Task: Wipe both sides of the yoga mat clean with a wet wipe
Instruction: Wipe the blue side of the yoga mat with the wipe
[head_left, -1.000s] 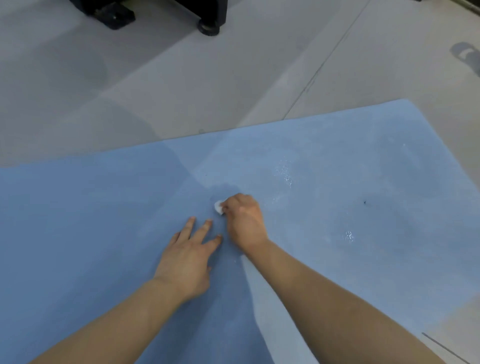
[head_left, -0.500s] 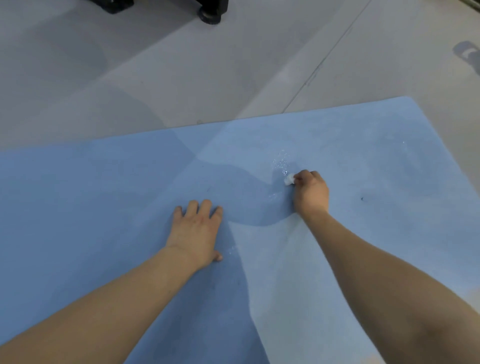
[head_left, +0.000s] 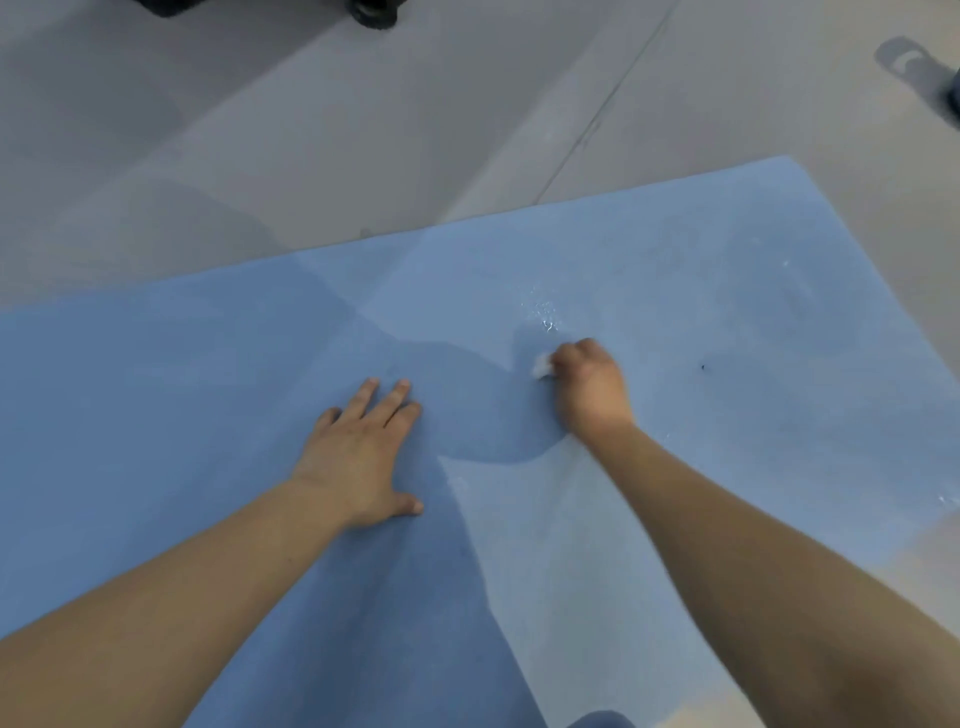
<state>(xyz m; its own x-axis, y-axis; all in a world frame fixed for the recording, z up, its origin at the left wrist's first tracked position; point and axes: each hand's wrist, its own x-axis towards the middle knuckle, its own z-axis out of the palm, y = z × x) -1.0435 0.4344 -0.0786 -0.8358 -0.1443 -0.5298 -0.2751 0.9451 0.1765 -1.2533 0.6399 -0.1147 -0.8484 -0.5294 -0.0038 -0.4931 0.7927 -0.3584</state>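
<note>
Right hand (head_left: 589, 387) pinching balled wet wipe (head_left: 541, 367) on yoga mat (head_left: 727, 415), left hand (head_left: 358, 452) flat; tiny wad could slip out.

A plain light blue yoga mat (head_left: 675, 312) fills the lower frame. The small wet wipe (head_left: 541, 367) at centre is white. The floor (head_left: 260, 156) across the top is grey.
</note>
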